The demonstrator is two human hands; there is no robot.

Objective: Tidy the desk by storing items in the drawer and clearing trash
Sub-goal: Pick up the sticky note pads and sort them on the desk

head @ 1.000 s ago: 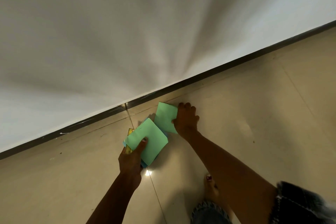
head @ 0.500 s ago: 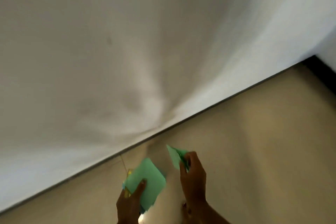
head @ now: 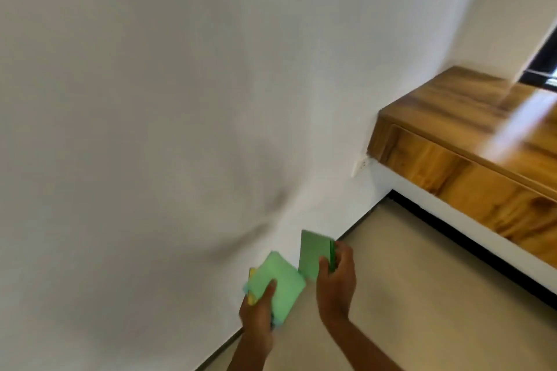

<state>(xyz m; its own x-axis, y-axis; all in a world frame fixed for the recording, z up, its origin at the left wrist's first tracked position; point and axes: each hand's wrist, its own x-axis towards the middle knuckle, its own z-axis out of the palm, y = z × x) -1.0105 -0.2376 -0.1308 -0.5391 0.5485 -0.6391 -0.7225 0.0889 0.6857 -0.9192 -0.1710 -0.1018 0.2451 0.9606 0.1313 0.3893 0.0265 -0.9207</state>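
Note:
My left hand point(head: 258, 309) grips a small stack of coloured paper sheets point(head: 278, 286), light green on top with yellow and blue edges showing underneath; the thumb lies across the top sheet. My right hand point(head: 336, 275) pinches a separate green sheet point(head: 312, 254) held upright, thumb in front and fingers behind it. Both hands are raised above the floor, close together, at the bottom middle of the head view. A wooden desk point(head: 482, 129) with a drawer front point(head: 452, 172) juts from the wall at the right.
A white wall point(head: 180, 99) fills the left and centre. A beige tiled floor point(head: 422, 295) lies below, with a dark skirting strip point(head: 470, 245) under the desk. A white wall socket point(head: 360, 166) sits by the desk's left end. A dark window opening point(head: 545, 57) is at the far right.
My right hand picked the green sheet off the floor and lifted it. Both hands rose with their paper, and the view swung up and right, bringing the wooden desk into sight.

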